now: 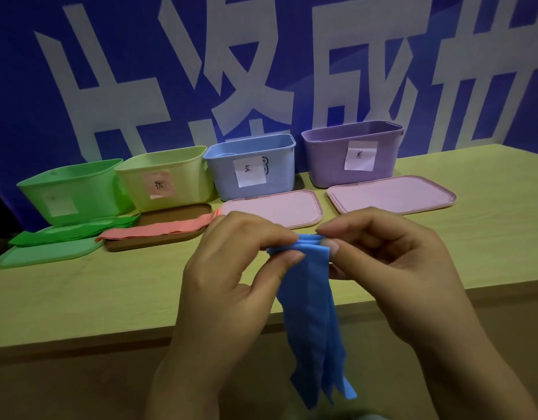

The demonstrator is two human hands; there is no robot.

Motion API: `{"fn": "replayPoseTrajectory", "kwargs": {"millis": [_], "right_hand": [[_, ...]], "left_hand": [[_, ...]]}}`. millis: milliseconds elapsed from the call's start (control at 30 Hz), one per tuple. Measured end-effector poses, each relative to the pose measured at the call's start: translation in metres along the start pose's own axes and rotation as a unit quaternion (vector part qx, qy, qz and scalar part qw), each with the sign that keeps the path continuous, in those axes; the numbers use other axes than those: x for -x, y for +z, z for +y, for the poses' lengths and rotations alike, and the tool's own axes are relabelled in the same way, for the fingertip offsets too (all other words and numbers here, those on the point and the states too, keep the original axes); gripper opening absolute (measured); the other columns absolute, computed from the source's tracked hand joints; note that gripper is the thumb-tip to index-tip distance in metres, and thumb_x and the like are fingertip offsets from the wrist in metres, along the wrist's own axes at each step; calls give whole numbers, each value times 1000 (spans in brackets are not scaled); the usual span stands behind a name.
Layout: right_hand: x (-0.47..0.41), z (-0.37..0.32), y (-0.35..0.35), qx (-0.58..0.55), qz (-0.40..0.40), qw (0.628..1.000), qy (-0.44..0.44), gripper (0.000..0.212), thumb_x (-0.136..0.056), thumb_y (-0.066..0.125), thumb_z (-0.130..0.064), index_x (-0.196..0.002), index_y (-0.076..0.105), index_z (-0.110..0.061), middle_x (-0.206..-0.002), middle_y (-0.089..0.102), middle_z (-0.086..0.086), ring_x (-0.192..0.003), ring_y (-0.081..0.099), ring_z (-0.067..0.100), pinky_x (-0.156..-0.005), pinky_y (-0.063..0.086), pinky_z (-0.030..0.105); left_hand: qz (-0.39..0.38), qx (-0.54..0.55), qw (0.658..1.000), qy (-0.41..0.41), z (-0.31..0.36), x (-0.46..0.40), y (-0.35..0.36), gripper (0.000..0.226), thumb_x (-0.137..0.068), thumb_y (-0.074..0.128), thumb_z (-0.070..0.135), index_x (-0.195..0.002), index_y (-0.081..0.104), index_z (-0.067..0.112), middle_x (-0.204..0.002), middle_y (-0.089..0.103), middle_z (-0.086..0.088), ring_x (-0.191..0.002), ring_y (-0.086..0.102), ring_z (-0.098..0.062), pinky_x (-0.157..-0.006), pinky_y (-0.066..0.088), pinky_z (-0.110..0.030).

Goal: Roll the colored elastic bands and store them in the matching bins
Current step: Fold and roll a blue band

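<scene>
A blue elastic band (310, 310) hangs in front of the table edge, its top end folded over. My left hand (231, 274) and my right hand (392, 268) both pinch that top end between thumb and fingers. Four bins stand at the back: a green bin (73, 192), a yellow bin (167, 180), a blue bin (252, 165) and a purple bin (352, 153), each with a paper label. A green band (73, 233) and a pink band (158, 230) lie flat on the table at the left.
Several lids lie in front of the bins: a green lid (46, 256), a brown lid (167, 237), and two pink lids (277, 207) (392, 194). The wooden table (95, 292) ends in a near edge below my hands. A blue banner wall stands behind.
</scene>
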State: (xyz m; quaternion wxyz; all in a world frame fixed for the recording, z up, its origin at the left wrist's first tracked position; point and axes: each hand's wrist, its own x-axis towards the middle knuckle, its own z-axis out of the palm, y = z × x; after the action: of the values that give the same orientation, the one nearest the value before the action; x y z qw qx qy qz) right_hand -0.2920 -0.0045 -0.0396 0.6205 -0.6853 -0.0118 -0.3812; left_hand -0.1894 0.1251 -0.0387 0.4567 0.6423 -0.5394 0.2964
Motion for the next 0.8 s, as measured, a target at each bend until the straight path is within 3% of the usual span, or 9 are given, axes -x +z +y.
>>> {"fn": "replayPoseTrajectory", "kwargs": {"millis": [267, 633, 800], "right_hand": [[2, 3, -3, -7, -7, 1000, -19, 18, -73, 64, -11, -82, 71, -25, -78, 73, -7, -75, 70, 8, -61, 55, 19], [4, 0, -6, -21, -54, 998, -25, 22, -71, 64, -6, -77, 73, -25, -73, 72, -7, -68, 69, 7, -60, 53, 17], [4, -2, -8, -41, -82, 996, -1, 12, -69, 69, -19, -78, 74, -25, -76, 72, -3, -74, 69, 11, -61, 54, 20]], "left_hand": [[3, -1, 1000, -5, 4, 0, -1, 10, -83, 63, 25, -91, 57, 23, -90, 54, 13, -86, 50, -1, -77, 39, -12], [-48, -16, 999, 5, 6, -1, -9, 13, -83, 62, 25, -96, 59, 26, -92, 55, 11, -89, 55, -10, -76, 44, -24], [-65, -51, 996, 17, 8, -3, -12, 10, -82, 60, 27, -90, 55, 26, -91, 51, 14, -87, 52, -7, -76, 40, -20]]}}
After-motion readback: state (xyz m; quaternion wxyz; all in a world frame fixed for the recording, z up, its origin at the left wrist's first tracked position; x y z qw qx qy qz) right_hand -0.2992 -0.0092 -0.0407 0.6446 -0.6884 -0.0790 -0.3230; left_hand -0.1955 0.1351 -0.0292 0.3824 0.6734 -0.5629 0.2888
